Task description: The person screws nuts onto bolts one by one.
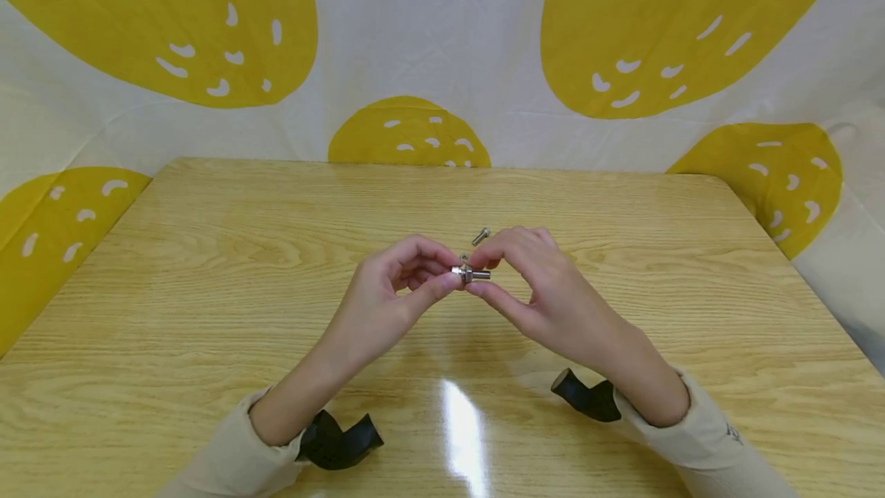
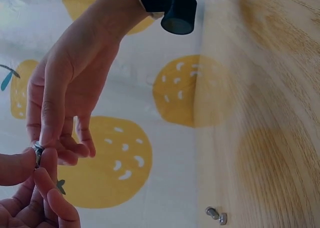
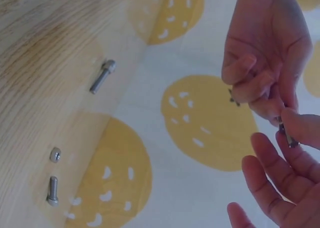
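Note:
Fingertips of my left hand (image 1: pixel 387 290) pinch a silver metal bolt (image 1: pixel 482 275) at its head end, above the table. A nut (image 1: pixel 469 273) sits around the bolt, whose shank points to the right. My right hand (image 1: pixel 553 290) pinches the nut between thumb and index finger. Both hands meet over the same small piece, so fingers partly cover it in the left wrist and right wrist views. On the table behind lie a second bolt (image 3: pixel 102 76), a loose nut (image 3: pixel 55 154) and a third bolt (image 3: pixel 52 191).
A wood-grain table (image 1: pixel 242 252) lies under the hands. Behind it hangs a white cloth (image 1: pixel 429 37) with yellow fruit shapes. Black curved wrist pieces (image 1: pixel 339 440) jut from both sleeves over the near part of the table.

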Demonstrator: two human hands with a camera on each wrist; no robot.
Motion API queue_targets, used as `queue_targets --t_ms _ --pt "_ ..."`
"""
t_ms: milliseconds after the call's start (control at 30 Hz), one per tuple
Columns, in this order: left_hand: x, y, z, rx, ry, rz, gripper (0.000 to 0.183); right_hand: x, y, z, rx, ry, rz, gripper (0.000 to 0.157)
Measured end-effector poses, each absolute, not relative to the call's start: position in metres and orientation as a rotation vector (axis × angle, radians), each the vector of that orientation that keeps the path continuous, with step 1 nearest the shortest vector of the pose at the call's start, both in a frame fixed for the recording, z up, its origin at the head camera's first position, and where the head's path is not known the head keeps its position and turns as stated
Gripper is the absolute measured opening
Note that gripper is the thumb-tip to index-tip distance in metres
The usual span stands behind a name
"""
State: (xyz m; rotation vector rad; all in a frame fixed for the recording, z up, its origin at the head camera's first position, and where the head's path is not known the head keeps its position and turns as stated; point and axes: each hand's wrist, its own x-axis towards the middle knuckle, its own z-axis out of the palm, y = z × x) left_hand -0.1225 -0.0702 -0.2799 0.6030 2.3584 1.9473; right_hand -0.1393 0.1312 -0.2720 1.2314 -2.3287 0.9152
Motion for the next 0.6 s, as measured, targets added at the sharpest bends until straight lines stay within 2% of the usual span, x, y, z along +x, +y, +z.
queue_targets --t_ms 200,400,600 --pt "-0.1221 -0.0697 -0.2791 0.614 2.354 1.951 0.013 -0.1393 0.131 -0.2734 1.249 -2.341 0.91 0.011" --pt "-0.1208 -0.0684 -0.2783 0.625 2.344 1.945 0.014 -0.1404 0.1317 -0.2761 1.247 -2.34 0.896 0.027" --pt "-0.1213 -0.0692 -0.279 0.618 2.353 1.945 0.013 -0.1383 0.1325 -0.272 1.222 -2.417 0.918 0.017"
